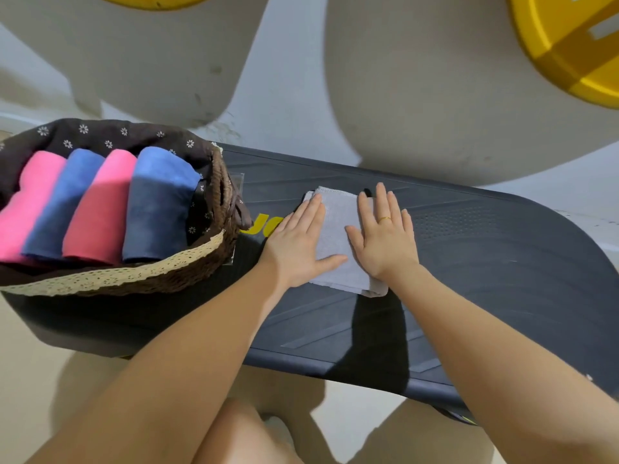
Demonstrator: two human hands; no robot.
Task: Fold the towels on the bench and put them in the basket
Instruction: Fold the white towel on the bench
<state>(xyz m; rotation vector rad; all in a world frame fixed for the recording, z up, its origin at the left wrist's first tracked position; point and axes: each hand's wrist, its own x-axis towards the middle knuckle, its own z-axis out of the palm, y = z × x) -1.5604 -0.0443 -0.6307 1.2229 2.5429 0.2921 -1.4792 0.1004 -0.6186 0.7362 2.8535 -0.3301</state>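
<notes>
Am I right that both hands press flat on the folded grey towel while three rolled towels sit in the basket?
Not quite: the head view shows four rolled towels in the basket, two pink and two blue. The rest holds: the left hand and right hand press flat on the folded grey towel.

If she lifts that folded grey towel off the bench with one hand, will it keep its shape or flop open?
The grey towel is soft cloth in loose layers, so it would probably sag and partly unfold if lifted by one edge. It looks thin and small, so likely light. Both flat hands, left hand and right hand, press it onto the bench, suggesting it springs up otherwise.
</notes>
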